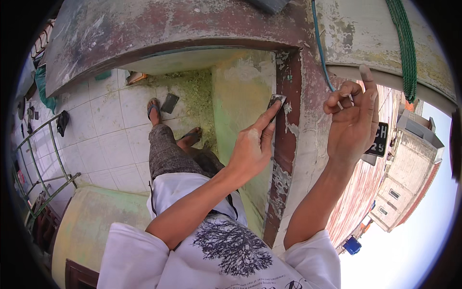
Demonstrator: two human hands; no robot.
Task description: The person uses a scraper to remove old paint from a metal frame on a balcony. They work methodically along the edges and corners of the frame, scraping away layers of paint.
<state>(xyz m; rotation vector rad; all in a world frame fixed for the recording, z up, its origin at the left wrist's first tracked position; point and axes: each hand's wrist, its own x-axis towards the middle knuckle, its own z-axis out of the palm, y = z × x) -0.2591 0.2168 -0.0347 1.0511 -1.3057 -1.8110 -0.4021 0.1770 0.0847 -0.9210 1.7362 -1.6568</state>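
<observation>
My left hand [255, 147] is closed, its index finger stretched along a small flat grey scraper blade [275, 102]. The blade lies against the edge of a dark red painted frame [288, 79], where the paint is patchy and flaking. To the right of the frame, my right hand [353, 111] is raised with one finger extended upward and others curled. A thin blue cable [321, 48] comes down from above to those curled fingers, and two short white ends show between them. The fingers partly hide where the cable finishes.
A yellow-green wall [243, 91] meets a white tiled floor [113, 123] strewn with crumbs. A dark flat rectangular piece [169, 102] lies near my sandalled foot [153, 111]. Green rope [404, 48] hangs at upper right, above a black plate [380, 139]. A green metal rail [53, 139] stands left.
</observation>
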